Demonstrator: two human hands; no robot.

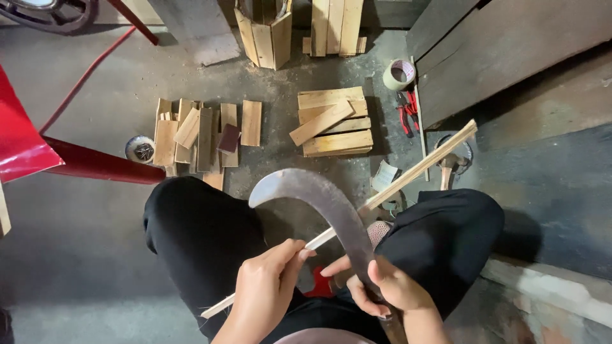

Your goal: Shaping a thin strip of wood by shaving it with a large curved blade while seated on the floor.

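Observation:
My right hand (382, 290) grips the handle end of a curved dark sickle blade (315, 194), which arcs up and to the left over my knees. My left hand (268, 290) holds a long thin pale wooden strip (414, 172) that runs diagonally from the lower left to the upper right, passing under the blade. The blade crosses the strip near the middle, between my two hands. Both of my legs in black trousers (197, 236) frame the hands.
On the concrete floor ahead lie a row of short wooden slats (197, 130), a stack of planks (331, 124), a tape roll (398, 74), red-handled pliers (407, 111) and a hammer (446, 167). A red chair (38, 153) stands at the left; wooden boards (503, 51) at right.

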